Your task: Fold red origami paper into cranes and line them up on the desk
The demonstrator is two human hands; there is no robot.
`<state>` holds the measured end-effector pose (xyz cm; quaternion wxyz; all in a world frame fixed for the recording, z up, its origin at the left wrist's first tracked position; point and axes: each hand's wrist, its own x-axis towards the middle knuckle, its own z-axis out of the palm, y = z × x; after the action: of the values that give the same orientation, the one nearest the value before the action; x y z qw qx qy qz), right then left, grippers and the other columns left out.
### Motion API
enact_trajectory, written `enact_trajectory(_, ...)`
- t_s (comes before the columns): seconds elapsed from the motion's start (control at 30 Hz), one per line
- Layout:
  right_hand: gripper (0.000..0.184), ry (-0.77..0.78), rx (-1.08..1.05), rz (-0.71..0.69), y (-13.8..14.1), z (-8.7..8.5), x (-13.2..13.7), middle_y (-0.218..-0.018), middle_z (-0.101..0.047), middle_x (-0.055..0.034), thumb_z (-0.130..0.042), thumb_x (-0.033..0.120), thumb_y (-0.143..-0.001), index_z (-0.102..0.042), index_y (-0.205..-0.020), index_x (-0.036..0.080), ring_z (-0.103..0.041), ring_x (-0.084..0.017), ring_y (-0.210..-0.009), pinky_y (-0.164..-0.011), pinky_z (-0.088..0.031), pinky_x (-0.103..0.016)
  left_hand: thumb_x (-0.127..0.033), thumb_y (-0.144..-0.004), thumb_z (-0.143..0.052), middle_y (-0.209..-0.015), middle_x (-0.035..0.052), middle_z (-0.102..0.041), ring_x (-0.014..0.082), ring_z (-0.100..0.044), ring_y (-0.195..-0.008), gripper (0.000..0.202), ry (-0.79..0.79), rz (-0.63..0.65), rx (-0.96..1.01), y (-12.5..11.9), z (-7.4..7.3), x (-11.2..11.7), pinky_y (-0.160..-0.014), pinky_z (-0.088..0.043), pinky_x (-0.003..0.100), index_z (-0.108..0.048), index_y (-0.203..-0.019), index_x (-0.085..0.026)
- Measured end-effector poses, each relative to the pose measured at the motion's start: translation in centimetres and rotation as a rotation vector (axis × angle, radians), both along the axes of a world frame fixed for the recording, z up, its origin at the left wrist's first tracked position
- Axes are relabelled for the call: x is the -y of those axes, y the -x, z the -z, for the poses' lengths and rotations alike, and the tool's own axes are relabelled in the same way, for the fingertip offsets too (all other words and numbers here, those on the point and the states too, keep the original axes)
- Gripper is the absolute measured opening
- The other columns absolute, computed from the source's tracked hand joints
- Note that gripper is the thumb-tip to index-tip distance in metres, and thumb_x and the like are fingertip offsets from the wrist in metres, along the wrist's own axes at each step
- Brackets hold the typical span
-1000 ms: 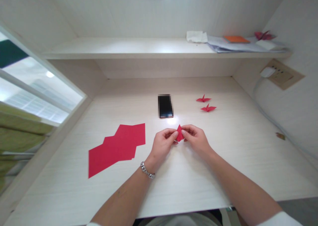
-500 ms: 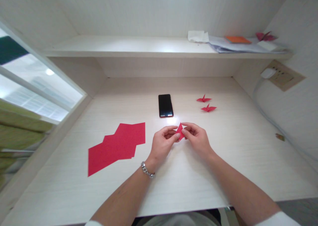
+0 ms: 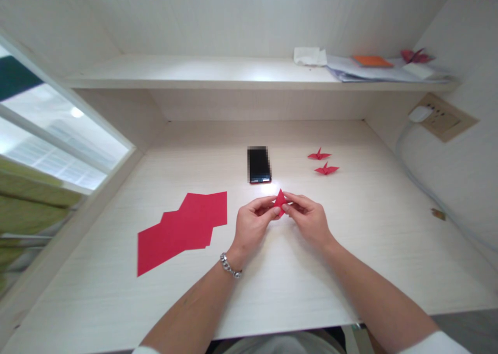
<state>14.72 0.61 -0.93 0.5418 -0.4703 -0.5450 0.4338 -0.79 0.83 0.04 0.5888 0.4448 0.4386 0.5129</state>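
Note:
Between my two hands is a small piece of folded red paper [image 3: 280, 200], its pointed tip facing away from me. My left hand [image 3: 253, 224] pinches its left side between thumb and fingers. On the other side, my right hand [image 3: 309, 216] grips the right edge the same way. My fingertips cover parts of the folds. Several overlapping red paper sheets [image 3: 187, 224] lie flat to the left. Two finished red paper cranes [image 3: 319, 155] rest beyond my right hand, one nearer than the other.
A phone [image 3: 259, 164] lies beyond my hands. At the back runs a shelf [image 3: 187, 71] with papers [image 3: 361, 73], an orange pad [image 3: 372, 61] and a larger red paper crane [image 3: 416, 56]. A cable [image 3: 412, 172] hangs from the wall socket [image 3: 443, 118] on the right.
The folded paper has turned slightly, its tip now pointing more straight away from me and a little farther left. Both hands keep their pinch and have barely shifted.

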Motion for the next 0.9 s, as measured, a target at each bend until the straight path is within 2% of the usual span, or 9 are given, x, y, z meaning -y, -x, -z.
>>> enact_trajectory(0.1,0.022,0.022,-0.046,0.028,0.02,0.11,-0.12,-0.095,-0.071,-0.0051,-0.074,0.025,-0.073,-0.074,-0.095,0.023,-0.065,-0.017,-0.073,-0.067,-0.053,-0.029,-0.022,-0.069,-0.078,-0.093,0.0081,-0.073,0.0183,-0.070,-0.076,0.037,-0.025,0.012,0.040,-0.01,0.06,-0.02,-0.074,-0.060,0.033,-0.067,-0.104,-0.013)
enact_trajectory(0.27,0.016,0.081,-0.047,0.021,-0.31,0.36,-0.46,-0.080,-0.070,-0.0039,-0.077,0.026,-0.068,-0.071,-0.081,0.019,-0.063,-0.017,-0.068,-0.060,-0.050,-0.027,-0.021,-0.068,-0.078,-0.091,0.0067,-0.072,0.0185,-0.070,-0.076,0.029,-0.046,-0.013,0.047,-0.05,0.13,0.01,-0.073,-0.060,0.033,-0.067,-0.094,-0.014)
enact_trajectory(0.5,0.008,0.206,-0.208,-0.142,-0.69,0.06,-0.51,-0.076,-0.069,-0.0024,-0.070,0.024,-0.070,-0.071,-0.077,0.019,-0.062,-0.016,-0.068,-0.066,-0.051,-0.029,-0.019,-0.069,-0.075,-0.083,0.0067,-0.073,0.0190,-0.068,-0.077,0.012,-0.118,0.024,-0.189,0.35,0.20,-0.19,-0.074,-0.056,0.031,-0.074,-0.080,-0.016)
enact_trajectory(0.6,0.015,0.275,-0.222,-0.130,-0.67,-0.19,-0.53,-0.068,-0.068,-0.0026,-0.068,0.032,-0.074,-0.070,-0.072,0.017,-0.061,-0.016,-0.064,-0.065,-0.051,-0.030,-0.015,-0.069,-0.073,-0.086,0.0064,-0.072,0.0190,-0.068,-0.081,0.009,-0.168,0.017,-0.245,0.46,0.03,-0.24,-0.076,-0.055,0.030,-0.075,-0.077,-0.018)
enact_trajectory(0.67,0.016,0.279,-0.178,-0.087,-0.60,-0.24,-0.60,-0.066,-0.067,-0.0021,-0.074,0.032,-0.068,-0.068,-0.069,0.017,-0.060,-0.015,-0.062,-0.064,-0.050,-0.029,-0.014,-0.069,-0.071,-0.088,0.0064,-0.072,0.0189,-0.067,-0.083,0.009,-0.177,0.027,-0.254,0.50,-0.03,-0.25,-0.078,-0.055,0.030,-0.075,-0.076,-0.018)
enact_trajectory(0.77,0.024,0.263,-0.180,-0.052,-0.45,-0.16,-0.72,-0.069,-0.067,-0.0007,-0.082,0.028,-0.057,-0.064,-0.071,0.018,-0.061,-0.015,-0.064,-0.063,-0.049,-0.028,-0.010,-0.069,-0.067,-0.085,0.0056,-0.071,0.0174,-0.067,-0.081,0.010,-0.124,0.042,-0.184,0.48,0.06,-0.25,-0.078,-0.055,0.030,-0.072,-0.076,-0.016)
enact_trajectory(0.9,0.029,0.250,-0.187,-0.042,-0.29,0.20,-0.73,-0.067,-0.063,0.0016,-0.083,0.028,-0.057,-0.059,-0.071,0.018,-0.059,-0.014,-0.062,-0.061,-0.047,-0.026,-0.015,-0.070,-0.070,-0.082,0.0033,-0.069,0.0151,-0.066,-0.075,0.016,-0.007,0.024,0.004,0.25,0.40,-0.25,-0.071,-0.056,0.029,-0.063,-0.085,-0.015)
